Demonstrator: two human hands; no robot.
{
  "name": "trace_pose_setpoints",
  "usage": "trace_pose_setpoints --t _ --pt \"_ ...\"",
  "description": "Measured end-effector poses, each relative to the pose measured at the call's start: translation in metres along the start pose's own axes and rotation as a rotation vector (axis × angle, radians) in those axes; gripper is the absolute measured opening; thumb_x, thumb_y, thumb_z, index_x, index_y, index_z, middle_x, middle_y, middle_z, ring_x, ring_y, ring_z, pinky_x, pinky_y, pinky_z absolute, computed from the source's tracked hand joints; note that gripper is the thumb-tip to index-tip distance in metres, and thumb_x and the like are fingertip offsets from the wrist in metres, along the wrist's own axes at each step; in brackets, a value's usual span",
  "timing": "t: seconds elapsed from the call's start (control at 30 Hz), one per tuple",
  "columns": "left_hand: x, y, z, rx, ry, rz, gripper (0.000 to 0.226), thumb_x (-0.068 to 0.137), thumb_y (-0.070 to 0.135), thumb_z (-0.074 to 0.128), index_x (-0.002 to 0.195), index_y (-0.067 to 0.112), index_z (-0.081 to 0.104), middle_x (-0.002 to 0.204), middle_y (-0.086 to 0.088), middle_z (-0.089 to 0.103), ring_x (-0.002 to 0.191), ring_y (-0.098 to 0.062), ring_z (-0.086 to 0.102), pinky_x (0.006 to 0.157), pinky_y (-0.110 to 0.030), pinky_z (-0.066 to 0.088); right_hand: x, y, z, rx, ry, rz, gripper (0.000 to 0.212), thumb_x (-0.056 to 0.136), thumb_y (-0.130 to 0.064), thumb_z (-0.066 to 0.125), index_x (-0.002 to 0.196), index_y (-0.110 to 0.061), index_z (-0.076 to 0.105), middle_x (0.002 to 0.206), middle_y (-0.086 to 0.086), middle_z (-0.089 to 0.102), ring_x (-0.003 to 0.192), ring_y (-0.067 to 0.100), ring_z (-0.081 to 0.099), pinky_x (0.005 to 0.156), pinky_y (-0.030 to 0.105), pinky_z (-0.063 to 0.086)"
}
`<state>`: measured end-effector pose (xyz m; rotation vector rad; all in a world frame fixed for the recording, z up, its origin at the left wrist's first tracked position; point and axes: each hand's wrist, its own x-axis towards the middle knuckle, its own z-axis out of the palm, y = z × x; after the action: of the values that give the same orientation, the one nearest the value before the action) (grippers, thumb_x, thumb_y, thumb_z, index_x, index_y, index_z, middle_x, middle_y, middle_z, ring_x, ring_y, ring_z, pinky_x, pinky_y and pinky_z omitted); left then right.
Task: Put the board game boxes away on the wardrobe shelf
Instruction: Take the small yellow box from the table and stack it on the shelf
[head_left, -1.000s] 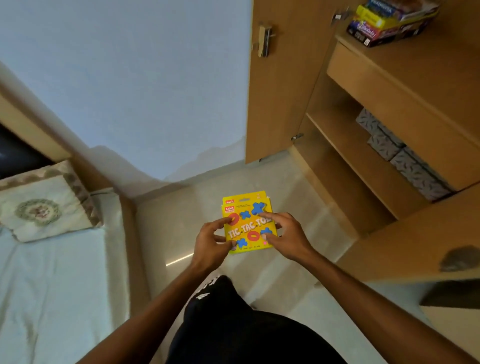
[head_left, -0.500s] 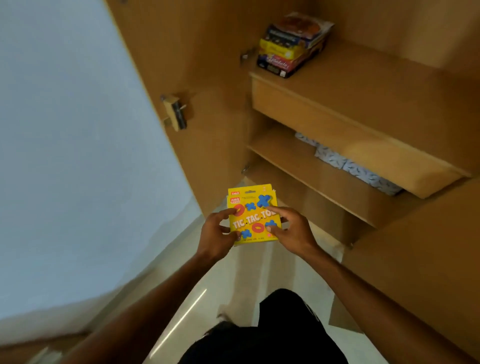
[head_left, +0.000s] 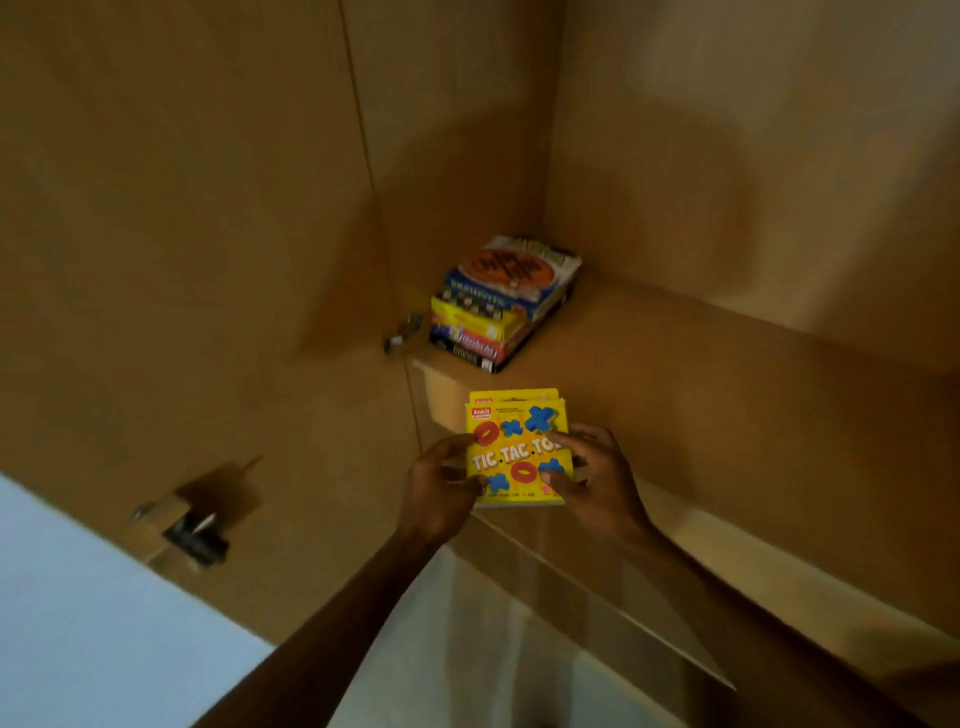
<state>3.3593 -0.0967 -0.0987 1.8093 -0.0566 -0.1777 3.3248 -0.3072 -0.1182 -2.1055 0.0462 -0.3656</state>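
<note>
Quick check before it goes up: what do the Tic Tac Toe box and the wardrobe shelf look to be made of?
Tic Tac Toe box: printed cardboard by the look of it, with a thin folded flap at the top edge and bright, slightly glossy artwork. Wardrobe shelf: probably laminated wood board, an even tan face with no clear grain and a paler front edge; motion blur leaves solid wood or laminate open.

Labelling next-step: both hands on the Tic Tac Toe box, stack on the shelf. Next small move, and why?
Probably lift the box forward onto the stack. Left hand and right hand hold it short of the shelf, just below the stack.
</note>
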Motion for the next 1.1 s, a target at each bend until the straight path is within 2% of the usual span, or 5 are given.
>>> trace_pose_setpoints --t 0.4,0.5,0.67,0.8,1.1 --pt "0.235 0.096 0.018 0.105 -0.135 0.233 0.046 0.073 0.007 0.083 0.116 0.008 0.064 0.115 -0.004 0.066 0.098 -0.019 0.067 0.075 -0.021 0.058 0.234 -0.001 -0.021 -0.134 0.220 -0.043 0.046 0.074 -0.023 0.081 0.116 -0.010 0.069 0.122 -0.001 0.048 0.078 0.015 0.057 0.081 0.030 0.051" --pt "0.277 0.101 0.011 0.178 -0.232 0.262 0.051 0.066 0.005 0.087 0.111 0.009 0.063 0.124 -0.009 0.063 0.108 -0.022 0.066 0.087 -0.036 0.058 0.270 0.004 -0.016 -0.164 0.233 -0.023 0.041 0.074 -0.027 0.081 0.110 -0.010 0.072 0.123 0.007 0.055 0.092 0.023 0.064 0.087 0.034 0.051" --pt "0.318 0.110 0.001 0.326 -0.210 0.277 0.048 0.078 0.003 0.078 0.122 0.004 0.060 0.129 -0.007 0.053 0.107 -0.019 0.057 0.069 -0.017 0.053 0.297 0.007 -0.001 -0.071 0.165 -0.071 0.021 0.080 -0.025 0.076 0.097 -0.013 0.077 0.113 -0.002 0.060 0.109 0.014 0.060 0.088 0.029 0.051" --pt "0.329 0.099 -0.006 0.657 0.040 0.465 0.032 0.085 0.011 0.068 0.117 0.018 0.068 0.128 -0.005 0.051 0.119 -0.026 0.051 0.097 -0.038 0.050 0.310 0.008 0.012 -0.117 0.036 -0.142 0.032 0.084 -0.023 0.073 0.112 -0.009 0.072 0.127 0.004 0.053 0.118 0.013 0.051 0.086 0.012 0.043" --pt "0.328 0.080 -0.011 0.812 0.042 0.488 0.071 0.072 0.007 0.073 0.139 0.017 0.050 0.144 -0.008 0.046 0.133 -0.028 0.040 0.111 -0.039 0.038 0.327 -0.002 0.031 -0.169 -0.010 -0.154 0.039 0.085 -0.019 0.071 0.121 -0.003 0.065 0.134 0.011 0.048 0.126 0.021 0.047 0.095 0.034 0.051"
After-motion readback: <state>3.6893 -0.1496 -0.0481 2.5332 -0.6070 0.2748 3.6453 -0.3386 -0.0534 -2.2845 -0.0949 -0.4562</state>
